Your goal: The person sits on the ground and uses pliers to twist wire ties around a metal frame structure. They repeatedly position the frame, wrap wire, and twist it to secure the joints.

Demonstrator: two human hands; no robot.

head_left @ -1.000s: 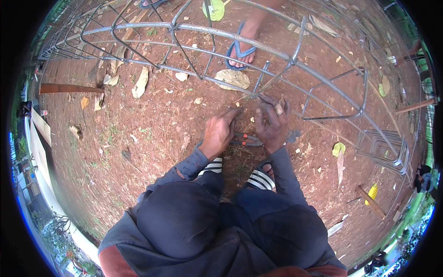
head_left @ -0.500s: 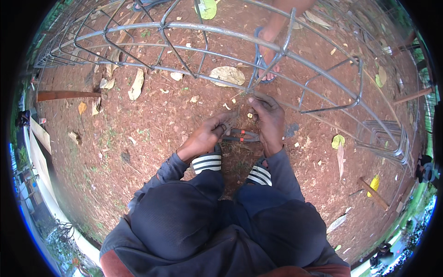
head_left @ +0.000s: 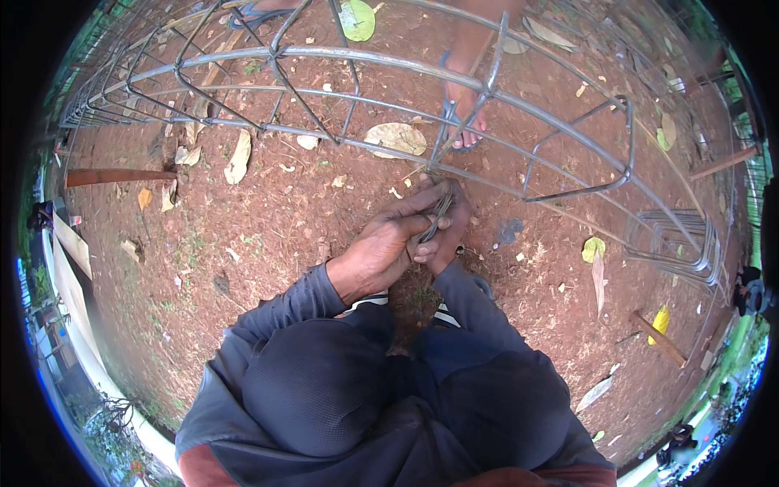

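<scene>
My left hand (head_left: 377, 252) and my right hand (head_left: 456, 223) meet in front of my knees. Between them a small bundle of thin grey tie wires (head_left: 441, 213) stands up out of the closed fingers of both. Just beyond my fingertips runs the near bottom bar of a long steel rebar cage (head_left: 274, 52), its bent stirrups fixed along straight bars. One stirrup joint (head_left: 434, 162) lies close to my right hand, and I cannot tell whether the fingers touch it. Whatever lies on the ground beneath my hands is mostly hidden.
Another person's foot in a flip-flop (head_left: 461, 122) stands behind the cage; a second flip-flop (head_left: 260, 15) is further left. Loose stirrups (head_left: 682, 243) are stacked at right. Wooden stakes (head_left: 122, 176) (head_left: 659, 339) and dry leaves (head_left: 396, 140) lie on reddish soil.
My hands have come together; the right moved down and left from the cage joint to the wires in my left. The red-handled pincers seen below my hands are now hidden.
</scene>
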